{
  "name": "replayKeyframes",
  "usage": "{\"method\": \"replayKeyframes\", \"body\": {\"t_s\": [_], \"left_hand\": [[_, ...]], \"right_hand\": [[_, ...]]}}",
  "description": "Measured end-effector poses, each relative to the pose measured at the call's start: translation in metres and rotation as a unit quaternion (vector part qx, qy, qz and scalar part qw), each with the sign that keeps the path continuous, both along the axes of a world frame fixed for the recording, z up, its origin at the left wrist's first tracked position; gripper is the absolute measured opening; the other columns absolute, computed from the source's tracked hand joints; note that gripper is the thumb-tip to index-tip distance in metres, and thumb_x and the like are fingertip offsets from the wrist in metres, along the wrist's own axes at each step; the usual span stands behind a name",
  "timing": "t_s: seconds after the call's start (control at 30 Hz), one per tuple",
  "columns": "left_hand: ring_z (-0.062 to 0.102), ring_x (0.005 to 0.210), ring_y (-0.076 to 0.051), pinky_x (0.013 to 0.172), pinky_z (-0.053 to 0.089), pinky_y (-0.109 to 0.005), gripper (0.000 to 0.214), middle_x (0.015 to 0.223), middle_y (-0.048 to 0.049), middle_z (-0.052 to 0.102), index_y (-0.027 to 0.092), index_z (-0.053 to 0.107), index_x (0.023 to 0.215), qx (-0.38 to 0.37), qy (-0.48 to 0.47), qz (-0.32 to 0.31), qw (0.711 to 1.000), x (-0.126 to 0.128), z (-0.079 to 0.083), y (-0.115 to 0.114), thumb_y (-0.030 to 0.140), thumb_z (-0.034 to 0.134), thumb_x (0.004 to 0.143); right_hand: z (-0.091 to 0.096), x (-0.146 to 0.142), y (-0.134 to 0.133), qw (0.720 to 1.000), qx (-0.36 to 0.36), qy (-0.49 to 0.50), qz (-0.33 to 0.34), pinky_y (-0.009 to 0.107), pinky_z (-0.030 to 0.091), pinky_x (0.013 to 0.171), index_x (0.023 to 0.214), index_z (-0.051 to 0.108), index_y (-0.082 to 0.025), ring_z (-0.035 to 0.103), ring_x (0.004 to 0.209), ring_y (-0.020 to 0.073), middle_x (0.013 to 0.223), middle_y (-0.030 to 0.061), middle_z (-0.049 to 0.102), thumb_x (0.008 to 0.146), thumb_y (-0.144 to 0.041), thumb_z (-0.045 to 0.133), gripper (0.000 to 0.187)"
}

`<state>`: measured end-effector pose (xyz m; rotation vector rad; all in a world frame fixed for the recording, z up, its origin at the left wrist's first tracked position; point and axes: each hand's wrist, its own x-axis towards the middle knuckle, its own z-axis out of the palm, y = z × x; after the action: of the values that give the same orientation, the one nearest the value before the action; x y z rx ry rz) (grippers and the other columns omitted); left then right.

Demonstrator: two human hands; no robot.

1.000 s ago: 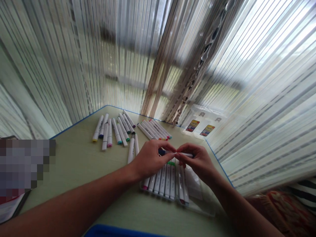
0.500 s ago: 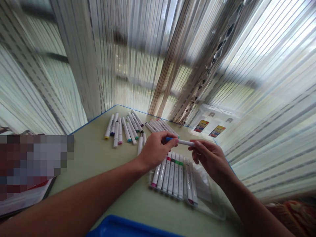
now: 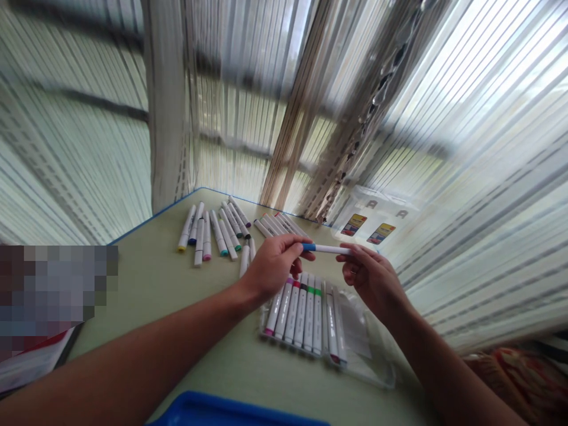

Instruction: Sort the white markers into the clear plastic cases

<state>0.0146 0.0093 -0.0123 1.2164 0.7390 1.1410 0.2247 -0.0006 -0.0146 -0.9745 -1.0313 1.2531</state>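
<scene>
A white marker [image 3: 331, 249] with a blue band lies level between my two hands, above a clear plastic case. My left hand [image 3: 277, 260] pinches its blue end, and my right hand [image 3: 370, 275] has its fingers closed on the white end. Below them, the case [image 3: 386, 378] holds several white markers [image 3: 295, 316] in a row, with pink, red, black and green bands. Two more markers [image 3: 335, 325] lie in its right part, beside a clear plastic sheet [image 3: 357, 331]. My left hand partly hides the row's upper left end.
Several loose markers [image 3: 217, 234] with coloured ends lie on the green table [image 3: 146, 284], and another group [image 3: 284, 223] lies behind my left hand. A clear case lid [image 3: 375, 207] with two labels stands at the back right. The edge of a blue tray [image 3: 231, 408] shows at the front.
The view has shifted slightly, so the table things sit further left. Both hands keep hold of the marker; my left fingers have loosened a little and more of its blue end shows.
</scene>
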Motion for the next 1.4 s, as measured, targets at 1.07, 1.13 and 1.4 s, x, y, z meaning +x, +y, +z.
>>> {"method": "replayKeyframes", "body": {"t_s": [1.07,1.13,1.4], "left_hand": [[0.053,0.05,-0.008,0.047,0.047,-0.022,0.029,0.08,-0.0094,0.071,0.007,0.069,0.106,0.04,0.063,-0.018,0.997,-0.0013,0.0006,-0.0042,0.023,0.059,0.083],[0.053,0.049,-0.008,0.047,0.048,-0.021,0.028,0.079,-0.0089,0.071,0.007,0.069,0.104,0.044,0.068,-0.012,0.997,-0.0014,0.0009,-0.0043,0.022,0.06,0.082],[0.053,0.049,-0.008,0.048,0.047,-0.021,0.021,0.072,-0.0058,0.069,0.008,0.07,0.094,0.046,0.086,0.012,0.995,-0.0016,0.0022,-0.0036,0.02,0.065,0.078]], "right_hand": [[0.0005,-0.0016,-0.0005,0.998,0.052,-0.027,-0.034,0.02,0.041,0.037,0.085,0.07,-0.015,0.055,0.041,0.0093,0.066,0.0046,0.07,0.079,-0.033,0.069,0.019],[0.0007,-0.0023,-0.0011,0.997,0.057,-0.032,-0.033,0.02,0.041,0.037,0.085,0.07,-0.015,0.055,0.041,0.0094,0.066,0.0045,0.07,0.08,-0.034,0.069,0.02],[0.0014,-0.005,-0.004,0.997,0.06,-0.037,-0.014,0.021,0.041,0.037,0.084,0.071,-0.015,0.055,0.042,0.0099,0.067,0.0056,0.07,0.08,-0.034,0.07,0.02]]}}
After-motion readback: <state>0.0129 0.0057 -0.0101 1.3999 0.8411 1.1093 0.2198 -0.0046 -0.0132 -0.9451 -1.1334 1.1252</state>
